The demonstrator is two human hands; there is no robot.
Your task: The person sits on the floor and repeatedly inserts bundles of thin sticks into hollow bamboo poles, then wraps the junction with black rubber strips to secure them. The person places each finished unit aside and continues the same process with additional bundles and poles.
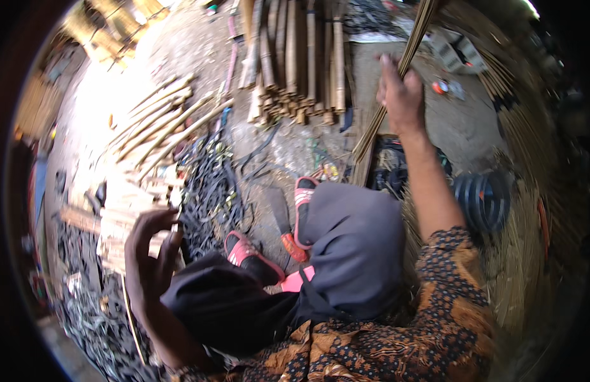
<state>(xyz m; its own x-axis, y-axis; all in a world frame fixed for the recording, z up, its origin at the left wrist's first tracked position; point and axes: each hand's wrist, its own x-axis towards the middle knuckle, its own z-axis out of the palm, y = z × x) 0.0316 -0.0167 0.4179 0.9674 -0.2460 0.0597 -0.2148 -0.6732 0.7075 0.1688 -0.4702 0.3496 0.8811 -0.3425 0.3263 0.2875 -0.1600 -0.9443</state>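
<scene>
Right hand grips bamboo strips beside stacked bamboo poles.

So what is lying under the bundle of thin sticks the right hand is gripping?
The right hand grips the thin sticks above a flat grey slab on the ground. Their lower ends meet a wooden plank. Whatever lies directly beneath the hand is hidden.

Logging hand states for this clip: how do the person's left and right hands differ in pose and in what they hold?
The right hand is stretched far forward, its grip closed around a bundle of thin tan bamboo strips; the left hand stays close beside the knee, fingers loosely curled and open.

The right hand shows its back; the left hand shows its palm side, with a thin strip running down by its wrist, grip unclear.

Both are bare.
</scene>
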